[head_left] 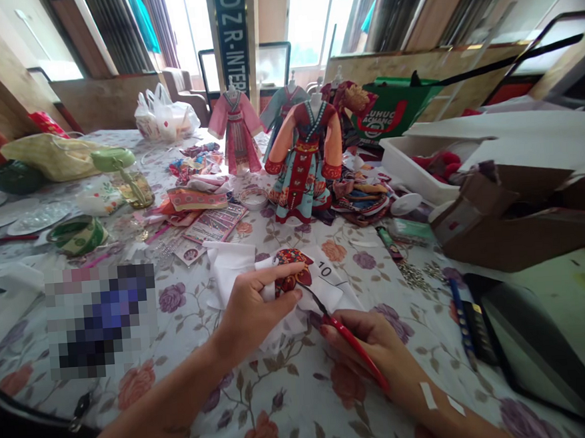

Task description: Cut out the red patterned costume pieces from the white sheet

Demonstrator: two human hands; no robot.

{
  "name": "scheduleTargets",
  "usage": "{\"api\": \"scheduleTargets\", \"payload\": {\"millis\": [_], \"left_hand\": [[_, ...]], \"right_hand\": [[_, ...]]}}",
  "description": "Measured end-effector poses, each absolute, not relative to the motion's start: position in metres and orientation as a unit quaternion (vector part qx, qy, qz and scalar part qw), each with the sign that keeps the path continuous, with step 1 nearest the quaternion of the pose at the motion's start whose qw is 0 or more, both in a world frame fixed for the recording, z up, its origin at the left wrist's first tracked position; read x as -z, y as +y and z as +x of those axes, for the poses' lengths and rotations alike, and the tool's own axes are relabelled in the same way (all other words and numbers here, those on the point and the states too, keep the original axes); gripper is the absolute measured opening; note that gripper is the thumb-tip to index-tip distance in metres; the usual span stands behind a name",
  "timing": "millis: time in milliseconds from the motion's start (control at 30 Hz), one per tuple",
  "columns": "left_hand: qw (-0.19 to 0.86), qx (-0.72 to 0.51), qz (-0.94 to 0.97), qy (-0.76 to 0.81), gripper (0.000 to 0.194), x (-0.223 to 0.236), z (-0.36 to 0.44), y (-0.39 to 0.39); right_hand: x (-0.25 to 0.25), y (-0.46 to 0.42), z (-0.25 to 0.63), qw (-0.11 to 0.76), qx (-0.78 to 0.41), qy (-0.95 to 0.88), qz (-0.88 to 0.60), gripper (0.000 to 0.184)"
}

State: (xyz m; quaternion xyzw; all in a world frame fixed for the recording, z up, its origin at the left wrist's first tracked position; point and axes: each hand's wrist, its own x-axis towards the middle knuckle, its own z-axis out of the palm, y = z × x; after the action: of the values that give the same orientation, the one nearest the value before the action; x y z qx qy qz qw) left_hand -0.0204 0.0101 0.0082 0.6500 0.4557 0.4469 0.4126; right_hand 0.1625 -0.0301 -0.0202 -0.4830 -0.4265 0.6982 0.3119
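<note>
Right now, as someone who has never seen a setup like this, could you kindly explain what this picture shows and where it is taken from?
This picture comes from a camera worn on a person's head, looking forward and down; there is no machine, only two bare hands. The left hand holds a white cloth bearing a red-patterned fabric piece. The right hand grips red-handled scissors, their tips at the cloth. On the floral tablecloth stand miniature costumes, including a pink gown and a red-and-teal gown.

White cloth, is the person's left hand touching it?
Touching: the head view shows the left hand pressed down on the white cloth, gripping it against the tablecloth.
</note>
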Motion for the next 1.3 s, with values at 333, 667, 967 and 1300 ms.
{"api": "scheduleTargets", "payload": {"millis": [333, 667, 967, 1300], "left_hand": [[0.412, -0.449, 0.647, 0.457, 0.033, -0.0087, -0.0198, 0.0111], [0.412, -0.452, 0.646, 0.456, 0.033, -0.0077, -0.0197, 0.0109], [0.412, -0.452, 0.646, 0.458, 0.034, -0.0073, -0.0205, 0.0119], [0.412, -0.450, 0.646, 0.459, 0.034, -0.0090, -0.0192, 0.0109]], "right_hand": [[0.0250, -0.0283, 0.1641, 0.312, -0.694, -0.433, -0.484, 0.040], [0.0179, -0.0301, 0.1622, 0.315, -0.693, -0.423, -0.492, 0.037], [0.0204, -0.0294, 0.1635, 0.320, -0.711, -0.412, -0.471, 0.035], [0.0191, -0.0312, 0.1603, 0.329, -0.703, -0.401, -0.486, 0.037]]}}
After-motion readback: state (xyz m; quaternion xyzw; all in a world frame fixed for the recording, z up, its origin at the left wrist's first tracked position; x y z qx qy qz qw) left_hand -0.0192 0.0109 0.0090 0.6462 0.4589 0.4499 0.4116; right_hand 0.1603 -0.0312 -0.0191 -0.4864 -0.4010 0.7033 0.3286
